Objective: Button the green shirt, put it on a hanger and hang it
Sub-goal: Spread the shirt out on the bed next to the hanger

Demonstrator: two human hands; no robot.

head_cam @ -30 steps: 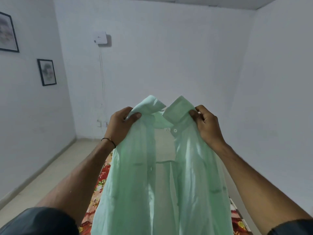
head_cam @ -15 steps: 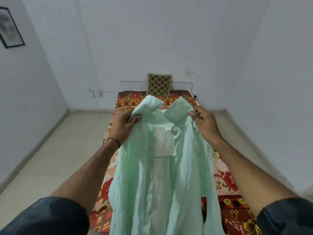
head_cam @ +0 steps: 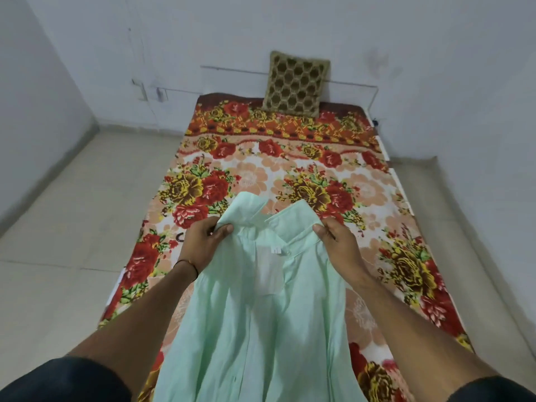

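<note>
The pale green shirt (head_cam: 261,320) hangs in front of me, its front open and unbuttoned, collar up. My left hand (head_cam: 203,242) pinches the left side of the collar. My right hand (head_cam: 338,243) grips the right side of the collar. A small white label (head_cam: 275,250) and a button show near the neck. The shirt's lower part runs out of the bottom of the frame. No hanger is in view.
A mattress with a red and orange floral blanket (head_cam: 290,175) lies on the floor below the shirt. A brown patterned cushion (head_cam: 295,84) leans on the far wall. Beige floor tiles (head_cam: 72,227) flank the mattress, with white walls close on both sides.
The view has tilted down from the wall to the mattress. Both hands have lowered the shirt while keeping hold of the collar.
</note>
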